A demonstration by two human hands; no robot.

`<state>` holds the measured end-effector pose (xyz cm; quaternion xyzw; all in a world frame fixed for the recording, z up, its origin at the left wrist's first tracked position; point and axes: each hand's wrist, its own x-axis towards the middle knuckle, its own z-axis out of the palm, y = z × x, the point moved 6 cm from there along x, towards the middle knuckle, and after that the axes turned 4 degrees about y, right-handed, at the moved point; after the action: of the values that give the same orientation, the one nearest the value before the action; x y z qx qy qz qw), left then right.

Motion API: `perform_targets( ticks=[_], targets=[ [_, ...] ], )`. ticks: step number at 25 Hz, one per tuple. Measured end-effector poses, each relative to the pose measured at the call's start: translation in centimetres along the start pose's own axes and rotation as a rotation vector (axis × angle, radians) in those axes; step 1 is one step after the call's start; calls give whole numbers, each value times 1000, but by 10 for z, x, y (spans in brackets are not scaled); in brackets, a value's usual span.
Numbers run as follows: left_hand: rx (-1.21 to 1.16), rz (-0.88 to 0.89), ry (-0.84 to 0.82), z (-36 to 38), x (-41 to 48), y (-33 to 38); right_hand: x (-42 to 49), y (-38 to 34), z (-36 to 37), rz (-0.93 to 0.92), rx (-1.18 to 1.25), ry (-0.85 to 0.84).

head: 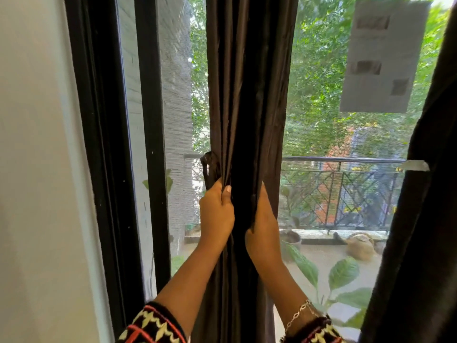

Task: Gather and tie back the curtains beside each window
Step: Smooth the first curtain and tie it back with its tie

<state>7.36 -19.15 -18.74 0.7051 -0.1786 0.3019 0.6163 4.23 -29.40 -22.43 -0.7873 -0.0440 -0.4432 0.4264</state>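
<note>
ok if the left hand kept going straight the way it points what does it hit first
The left hand points up along the curtain it grips, so it would probably meet the dark loop just above its knuckles first, though depth there is unclear.

Bright daylight comes in through the window point(333, 134). The trees point(321, 70) outside glow green and look a bit washed out near the top. The curtain point(247, 95) in the middle has the light behind it, so it looks almost black and its folds are hard to see. The second curtain point(425, 219) on the right is just as dark. The wall point(32, 169) on the left is pale, with soft, even light. The left hand point(216, 211) and right hand point(263, 219) look sharp and warm. The paper point(383, 55) stuck on the glass is blurry, and so is the top right corner. The window frame point(103, 144) leans and bends near the edge.
</note>
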Motion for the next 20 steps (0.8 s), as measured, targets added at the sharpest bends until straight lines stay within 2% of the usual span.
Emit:
perform_targets(
  ticks=[2, 6, 8, 9, 10, 11, 13, 15, 17, 19, 20],
  targets=[
    [4, 11, -12, 5, 1, 0, 2, -5, 9, -29, 7, -44],
    [-70, 9, -48, 11, -7, 6, -4, -7, 32, -65, -139, -154],
    [-123, 9, -66, 12, -10, 6, -8, -5, 36, -17, 28, -163],
    [-96, 11, -53, 11, -9, 4, -11, -7, 38, -11, 45, -209],
    [-29, 18, -13, 8, -7, 2, -14, -13, 33, -81, 0, -223],
    [72, 35, 45, 2, -5, 1, -12, -15, 29, -118, -17, -195],
    [312, 120, 160, -8, -3, 5, -7, -16, 18, -139, 172, -154],
    [445, 240, 240, -15, -4, 14, 8, -8, 3, -42, 355, -65],
    [471, 334, 279, -17, -4, 15, 29, 3, -13, 47, 404, 118],
    [341, 298, 171, -14, 1, 9, 50, 11, -20, 143, 445, 189],
    [222, 236, 76, -12, 4, 5, 61, 15, -20, 190, 486, 168]
  ],
)
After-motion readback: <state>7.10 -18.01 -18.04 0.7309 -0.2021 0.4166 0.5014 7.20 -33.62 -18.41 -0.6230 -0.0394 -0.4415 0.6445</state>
